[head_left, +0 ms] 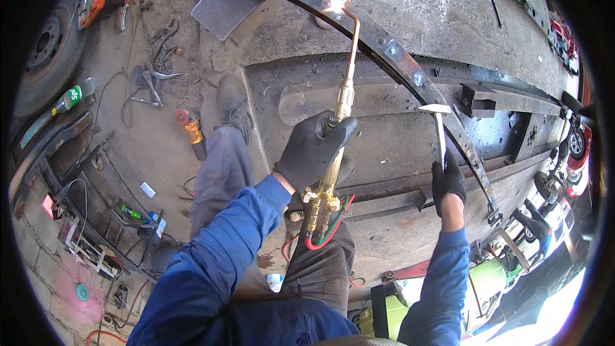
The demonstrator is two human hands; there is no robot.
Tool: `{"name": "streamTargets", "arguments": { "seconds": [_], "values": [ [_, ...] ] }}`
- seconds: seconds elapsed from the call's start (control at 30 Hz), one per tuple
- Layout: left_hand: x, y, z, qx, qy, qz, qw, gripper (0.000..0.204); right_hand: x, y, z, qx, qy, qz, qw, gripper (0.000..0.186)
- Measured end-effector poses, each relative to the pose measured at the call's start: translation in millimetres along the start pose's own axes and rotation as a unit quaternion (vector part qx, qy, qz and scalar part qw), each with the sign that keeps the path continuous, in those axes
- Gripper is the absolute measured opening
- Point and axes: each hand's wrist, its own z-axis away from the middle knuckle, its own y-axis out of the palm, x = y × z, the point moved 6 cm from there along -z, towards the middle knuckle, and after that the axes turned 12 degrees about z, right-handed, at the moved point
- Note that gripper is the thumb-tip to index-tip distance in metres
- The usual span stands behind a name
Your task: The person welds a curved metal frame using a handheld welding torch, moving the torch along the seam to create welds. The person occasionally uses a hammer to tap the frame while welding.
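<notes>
A brass gas torch is wrapped in the fingers of my gloved left hand. Its bent copper tip reaches up to a bright flame on a long, dark steel bar with several bolt or rivet heads along it. Red and green hoses loop from the torch's valve end. My gloved right hand grips the handle of a chipping hammer. The hammer's narrow, pointed head lies against or just over the bar; I cannot tell if they touch.
Below the bar run steel beams on the concrete. An angle grinder lies by my left foot, with pliers and clamps beyond. At the left are a wheel and metal frames. A flat metal plate lies near the bar.
</notes>
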Motion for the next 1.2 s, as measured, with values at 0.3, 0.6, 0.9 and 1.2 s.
{"name": "streamTargets", "arguments": {
  "seconds": [0.3,0.6,0.9,1.2],
  "values": [
    [4.5,-1.5,2.6,0.003,-0.035,0.025,0.999,0.036,47.1,32.4,-30.1,-0.136,-0.005,-0.264,0.955,0.045],
    [-0.9,-1.8,1.4,-0.004,-0.025,-0.006,1.000,0.038,124.8,-4.2,-0.3,-0.093,-0.048,-0.473,0.875,0.034],
    [-6.6,-4.7,1.6,0.005,-0.010,-0.032,0.999,0.043,193.5,-14.2,-15.6,-0.177,-0.140,-0.446,0.866,0.054],
    [-0.8,-5.8,0.2,0.001,0.018,-0.002,1.000,0.044,240.6,-22.5,-33.1,-0.255,-0.265,-0.367,0.855,0.054]
  ]
}}
